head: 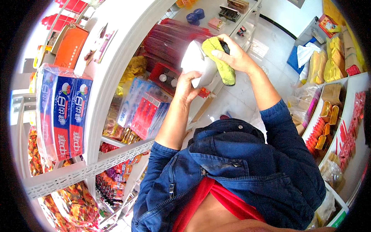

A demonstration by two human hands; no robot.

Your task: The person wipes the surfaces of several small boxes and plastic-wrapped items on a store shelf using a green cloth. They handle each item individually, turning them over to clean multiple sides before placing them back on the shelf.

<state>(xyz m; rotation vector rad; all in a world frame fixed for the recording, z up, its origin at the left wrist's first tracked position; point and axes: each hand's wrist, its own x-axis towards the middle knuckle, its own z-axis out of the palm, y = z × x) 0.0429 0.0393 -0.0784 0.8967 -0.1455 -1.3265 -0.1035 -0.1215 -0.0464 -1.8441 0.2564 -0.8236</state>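
A smooth white object, its kind unclear, is held up in my left hand, whose thumb lies over its lower edge. My right hand grips a yellow-green cloth, which touches or overlaps the white object's right side and hangs down below the fingers. Something dark shows between the cloth and my right fingers. Behind the white object, a bundle of thin dark-red sticks lies on a shelf.
Toothpaste boxes in plastic wrap stand at the left, by a white shelf post. Below my left forearm runs a perforated metal shelf edge. Wrapped red boxes sit behind it. Stocked white shelves line the right side.
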